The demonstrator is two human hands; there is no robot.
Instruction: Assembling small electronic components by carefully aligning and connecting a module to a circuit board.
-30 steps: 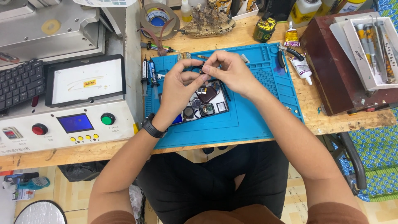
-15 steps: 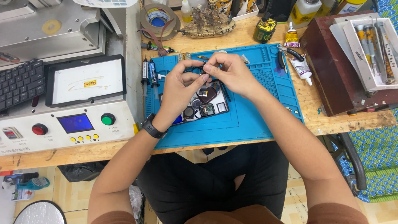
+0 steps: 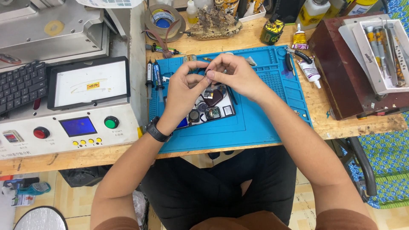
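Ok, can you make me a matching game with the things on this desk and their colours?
Things:
1. work mat
2. round button beside the small screen
3. wristband on the left hand
4. box under the tool tray

Colours:
A. black
B. dark red
C. blue
D. green

Pairs: 1-C, 2-D, 3-A, 4-B

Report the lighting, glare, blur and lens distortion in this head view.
Head view: even, bright light with soft shadows under the left hand and right hand on the blue mat; mild glare on the white screen and metal housing; wide-angle bowing at the edges; focus sharp overall, but the small part pinched between the fingertips is too tiny to make out.
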